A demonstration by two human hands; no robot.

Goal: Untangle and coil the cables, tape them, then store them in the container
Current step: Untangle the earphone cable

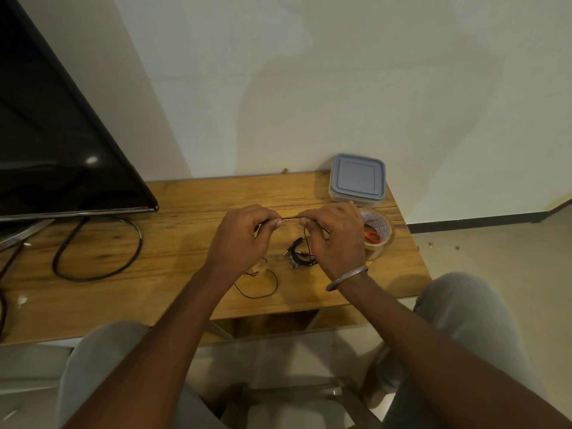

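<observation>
A thin dark cable (290,218) is stretched short between my two hands above the wooden table (173,212). My left hand (244,239) pinches one side of it and my right hand (332,239) pinches the other. The cable's slack loops on the table below my left wrist. A small bundle of black cable with a jack plug (298,253) lies under my right hand. A roll of clear tape (379,230) sits just right of my right hand. The square container (357,178) with a blue-grey lid stands shut at the table's back right.
Red scissor handles (373,236) show through the tape roll. A dark TV screen (55,144) fills the left, with its thick black lead (99,246) looped on the table. The table's right edge is close to the tape. My knees are below the front edge.
</observation>
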